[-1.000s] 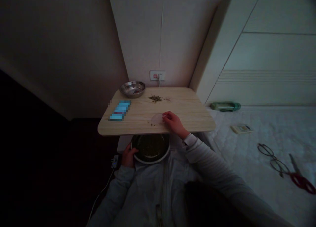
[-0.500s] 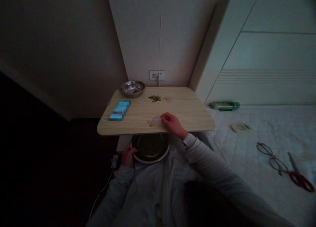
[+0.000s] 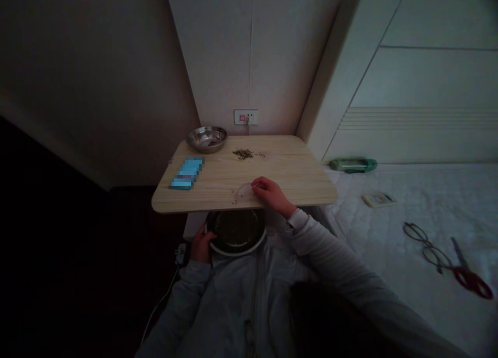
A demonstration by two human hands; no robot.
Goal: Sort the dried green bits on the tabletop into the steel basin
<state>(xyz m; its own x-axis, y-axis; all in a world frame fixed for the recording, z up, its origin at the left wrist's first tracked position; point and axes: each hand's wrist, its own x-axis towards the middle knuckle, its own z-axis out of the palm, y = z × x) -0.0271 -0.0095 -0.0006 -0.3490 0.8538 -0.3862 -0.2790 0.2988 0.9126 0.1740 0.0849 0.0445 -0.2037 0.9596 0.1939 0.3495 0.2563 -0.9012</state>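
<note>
this looks like a bedroom in a home. beyond the right edge of the small wood-grain table [image 3: 295, 166] spreads a bed [image 3: 373, 254] with a white quilted cover, its far edge meeting a pale, grooved panel [image 3: 428, 83]. on the cover, near that bed's right side, lie round-lensed glasses [image 3: 427, 245] and, just beside them, red-handled scissors [image 3: 472, 281], loose like everyday belongings. past the table's far edge, a plain wall [image 3: 218, 52] carries a household socket [image 3: 246, 117] with a plug in it. a steel bowl [image 3: 207, 139] sits at the table's far left corner.
</note>
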